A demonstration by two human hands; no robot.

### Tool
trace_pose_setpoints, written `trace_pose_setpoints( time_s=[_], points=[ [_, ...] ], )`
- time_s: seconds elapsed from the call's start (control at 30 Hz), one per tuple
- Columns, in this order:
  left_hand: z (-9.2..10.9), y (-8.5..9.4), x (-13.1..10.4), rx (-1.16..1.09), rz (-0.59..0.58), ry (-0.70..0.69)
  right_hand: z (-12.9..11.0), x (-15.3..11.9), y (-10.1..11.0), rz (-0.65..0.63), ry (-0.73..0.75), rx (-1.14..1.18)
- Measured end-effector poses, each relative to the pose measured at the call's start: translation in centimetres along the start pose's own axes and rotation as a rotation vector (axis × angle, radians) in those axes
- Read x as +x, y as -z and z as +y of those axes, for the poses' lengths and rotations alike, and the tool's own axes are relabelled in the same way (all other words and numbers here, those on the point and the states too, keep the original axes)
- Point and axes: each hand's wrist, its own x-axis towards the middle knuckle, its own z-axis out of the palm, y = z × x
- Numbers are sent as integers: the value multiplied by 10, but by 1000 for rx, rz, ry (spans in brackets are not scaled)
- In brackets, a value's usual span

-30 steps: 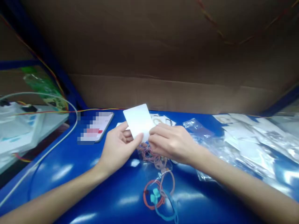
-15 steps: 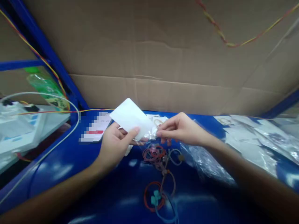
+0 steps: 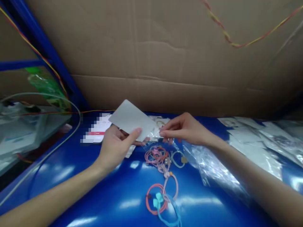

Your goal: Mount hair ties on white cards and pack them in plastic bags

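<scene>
My left hand (image 3: 119,140) is closed on a blank white card (image 3: 130,118), its thumb pressed on the card's lower part. The card is tilted, and its right end meets a small clear plastic bag (image 3: 155,134); how far it sits inside I cannot tell. My right hand (image 3: 183,129) pinches the bag's right side between thumb and fingertips. Below the hands lie several hair ties: a pink and coral cluster (image 3: 156,156), a pale one with a tan piece (image 3: 178,160), a coral one (image 3: 148,205) and a blue one with a bow (image 3: 171,222).
A phone (image 3: 96,130) lies left of my hands on the blue table (image 3: 106,195). Clear plastic bags (image 3: 213,160) and flat white packets (image 3: 255,145) lie to the right. Cardboard (image 3: 151,56) stands behind; a white cable (image 3: 54,148) loops at left.
The card has shifted slightly left, and my right hand slightly right, with the plastic bag still in its pinch. The table looks brighter. The hair ties lie where they were.
</scene>
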Motion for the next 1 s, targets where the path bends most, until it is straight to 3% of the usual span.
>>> trace_pose_setpoints(
  time_s=[0.23,0.53,0.7,0.87,1.0],
  points=[
    [-2,2,1,2,-24,34,3,1,2,14,36,23],
    [-7,1,4,-79,-120,84,2,1,-4,-19,-41,36],
    [-7,2,7,-191,-57,168,3,1,0,-39,-66,13],
    [-6,3,6,-73,-159,156,7,3,0,-97,-104,126],
    [-2,0,3,-43,-179,155,7,4,-7,-32,-20,148]
  ],
)
